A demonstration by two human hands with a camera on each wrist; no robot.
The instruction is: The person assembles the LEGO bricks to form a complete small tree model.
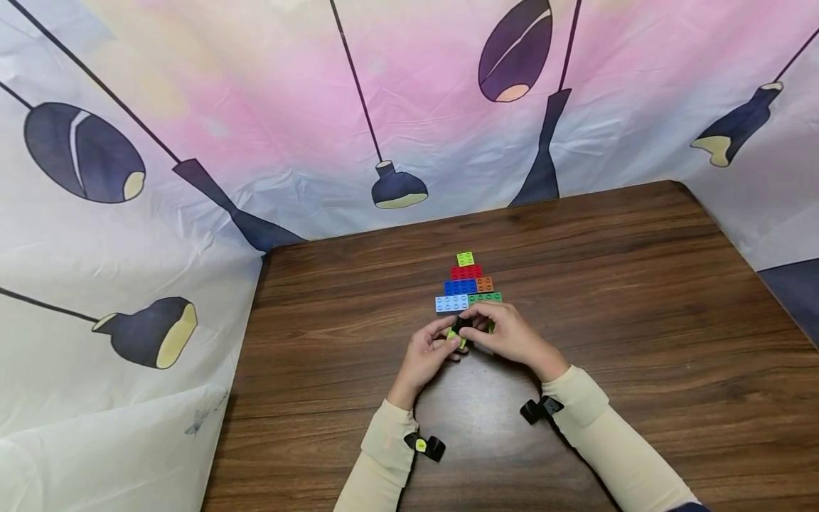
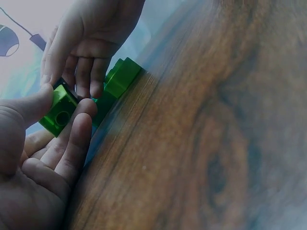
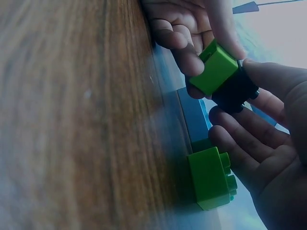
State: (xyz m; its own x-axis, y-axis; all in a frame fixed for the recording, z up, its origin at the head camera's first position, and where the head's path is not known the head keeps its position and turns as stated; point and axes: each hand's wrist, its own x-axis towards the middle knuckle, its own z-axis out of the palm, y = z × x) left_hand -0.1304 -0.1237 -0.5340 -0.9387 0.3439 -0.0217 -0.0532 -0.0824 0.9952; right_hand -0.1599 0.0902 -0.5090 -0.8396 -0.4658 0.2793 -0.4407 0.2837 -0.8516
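Observation:
Above the table just in front of the rows, my left hand (image 1: 422, 355) pinches a lime green toy brick (image 3: 214, 72) between thumb and fingers. My right hand (image 1: 508, 333) grips a black toy brick (image 3: 234, 91) by its studded side. The two bricks meet face to face, the black one against the green. Below my right fingers another lime green brick (image 3: 209, 178) stands on the table with its studs up; in the head view my right hand mostly hides it.
Beyond my hands lie rows of bricks: light blue (image 1: 451, 304) beside green (image 1: 491, 297), blue (image 1: 459, 287) beside orange (image 1: 484, 284), then red (image 1: 466, 272), and lime (image 1: 465, 259) at the far end. A patterned cloth (image 1: 307, 128) hangs behind the wooden table (image 1: 333, 370).

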